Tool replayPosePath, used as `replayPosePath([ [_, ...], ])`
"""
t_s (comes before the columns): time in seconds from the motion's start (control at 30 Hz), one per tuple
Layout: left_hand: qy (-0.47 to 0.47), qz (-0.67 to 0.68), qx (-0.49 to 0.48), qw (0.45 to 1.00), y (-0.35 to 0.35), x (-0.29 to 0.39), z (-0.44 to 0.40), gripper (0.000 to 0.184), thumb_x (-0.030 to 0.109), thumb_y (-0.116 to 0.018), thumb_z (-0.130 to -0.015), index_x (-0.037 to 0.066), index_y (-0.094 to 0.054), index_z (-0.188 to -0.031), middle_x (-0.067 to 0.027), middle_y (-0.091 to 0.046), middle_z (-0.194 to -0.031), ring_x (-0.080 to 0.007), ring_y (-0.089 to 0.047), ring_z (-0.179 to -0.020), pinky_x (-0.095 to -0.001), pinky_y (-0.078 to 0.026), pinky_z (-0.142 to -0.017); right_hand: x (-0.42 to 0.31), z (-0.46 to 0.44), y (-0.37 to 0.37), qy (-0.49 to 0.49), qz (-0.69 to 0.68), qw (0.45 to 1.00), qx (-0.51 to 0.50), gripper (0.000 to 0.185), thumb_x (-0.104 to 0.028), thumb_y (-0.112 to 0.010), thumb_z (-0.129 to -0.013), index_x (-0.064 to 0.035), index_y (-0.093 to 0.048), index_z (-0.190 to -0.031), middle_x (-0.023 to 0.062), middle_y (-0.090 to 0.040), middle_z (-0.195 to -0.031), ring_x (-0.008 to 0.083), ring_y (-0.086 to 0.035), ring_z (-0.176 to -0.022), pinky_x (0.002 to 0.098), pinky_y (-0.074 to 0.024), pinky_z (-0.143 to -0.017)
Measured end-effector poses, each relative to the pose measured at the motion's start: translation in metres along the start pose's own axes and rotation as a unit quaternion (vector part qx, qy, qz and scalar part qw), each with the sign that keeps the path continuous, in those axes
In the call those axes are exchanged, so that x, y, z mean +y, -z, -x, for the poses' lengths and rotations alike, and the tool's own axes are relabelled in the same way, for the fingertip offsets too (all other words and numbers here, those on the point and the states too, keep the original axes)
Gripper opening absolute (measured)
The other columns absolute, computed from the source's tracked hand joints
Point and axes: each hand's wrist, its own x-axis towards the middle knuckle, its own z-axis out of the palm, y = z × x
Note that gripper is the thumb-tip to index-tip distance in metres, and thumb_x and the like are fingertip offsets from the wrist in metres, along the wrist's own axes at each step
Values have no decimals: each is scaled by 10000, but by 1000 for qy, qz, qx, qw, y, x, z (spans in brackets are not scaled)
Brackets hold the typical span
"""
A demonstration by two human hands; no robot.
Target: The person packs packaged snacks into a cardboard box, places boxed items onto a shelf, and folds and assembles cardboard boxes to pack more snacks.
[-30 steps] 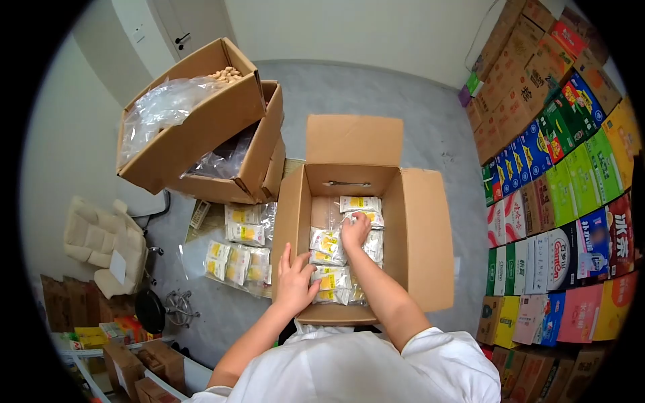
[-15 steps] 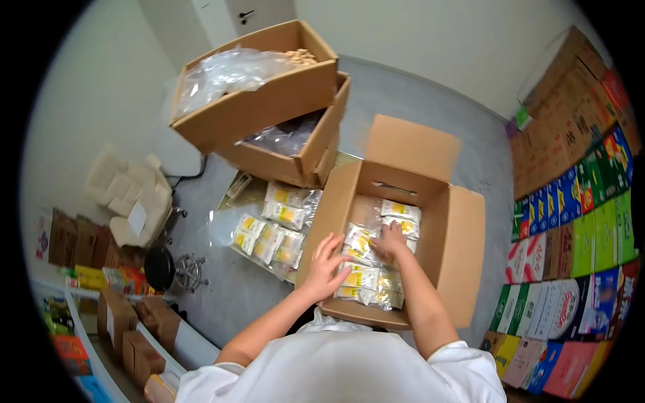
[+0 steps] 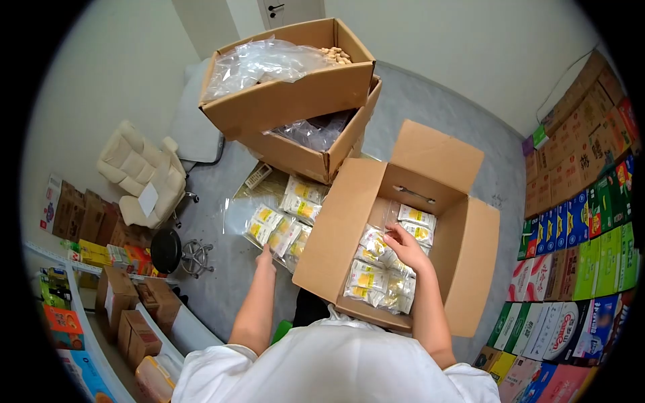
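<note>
Inside a large open cardboard box (image 3: 339, 232), white-and-yellow packets in clear plastic (image 3: 366, 279) lie in rows. My right hand (image 3: 408, 250) is over these packets, thumb and fingers a little apart, with nothing visibly held. Outside the box, my left hand (image 3: 265, 260) reaches down at the near edge of more white-and-yellow packets (image 3: 285, 235) lying on a low surface. Its fingertips meet the edge of a packet, but whether they grip it is hidden. A metal wrench-like piece (image 3: 414, 195) shows on the box's far inner wall.
Stacked cardboard boxes (image 3: 295, 101) with clear plastic bags rise behind the low surface. A cream chair (image 3: 144, 174) and a black-seated stool (image 3: 166, 250) stand at left. Colourful cartons (image 3: 571, 269) line the right side, and a shelf holds boxes (image 3: 138, 336) at lower left.
My left hand has left the box's side and moved left and down to the packets outside. My right hand has lifted slightly over the packets in the box. The view has shifted.
</note>
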Motion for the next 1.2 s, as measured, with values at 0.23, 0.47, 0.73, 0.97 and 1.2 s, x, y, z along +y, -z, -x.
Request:
replayPosePath([
  [0.23, -91, -62, -48, 993, 4, 9, -33, 181, 164, -594, -840, 11, -610, -937, -148, -616, -937, -273, -622, -834, -425, -507, -618, 9, 10, 1, -46, -11, 999, -13, 451, -310, -622, -896, -3, -524, -1212, 112, -625, -1063, 192, -595, -984, 309, -472, -861],
  [0.47, -77, 305, -254, 915, 28, 98, 38, 123, 106, -548, -849, 10, -563, -925, -140, -615, -1021, -310, -612, -960, -435, -515, -861, 18, 9, -3, -24, -35, 999, 5, 421, -281, -627, -894, 9, -540, -1187, 105, -633, -1033, 167, -596, -956, 291, -477, -835],
  [0.73, -307, 162, -547, 761, 54, 143, 186, 126, 99, -559, -867, -7, -570, -933, -191, -617, -1093, -388, -607, -1034, -523, -517, -868, -18, 11, -5, 59, -273, 956, 94, 245, -147, -564, -922, 29, -571, -1091, 124, -654, -983, 181, -638, -909, 281, -504, -819],
  [0.97, -208, -8, -686, 697, 11, 78, 271, 136, 53, -618, -800, 38, -518, -709, -173, -618, -1084, -300, -606, -1042, -490, -485, -929, -24, 21, -18, 22, -584, 795, -161, 521, -385, -477, -962, 11, -433, -1298, 165, -581, -1187, 256, -607, -1046, 375, -501, -902],
  [1.2, -571, -367, -554, 483, -20, 37, 313, 160, 152, -622, -825, 41, -553, -732, -115, -592, -1069, -255, -539, -1046, -436, -392, -920, -16, 25, 10, -85, -481, 872, 26, 517, -5, -679, -774, 11, -468, -1246, 151, -609, -1133, 237, -624, -1012, 344, -531, -855],
])
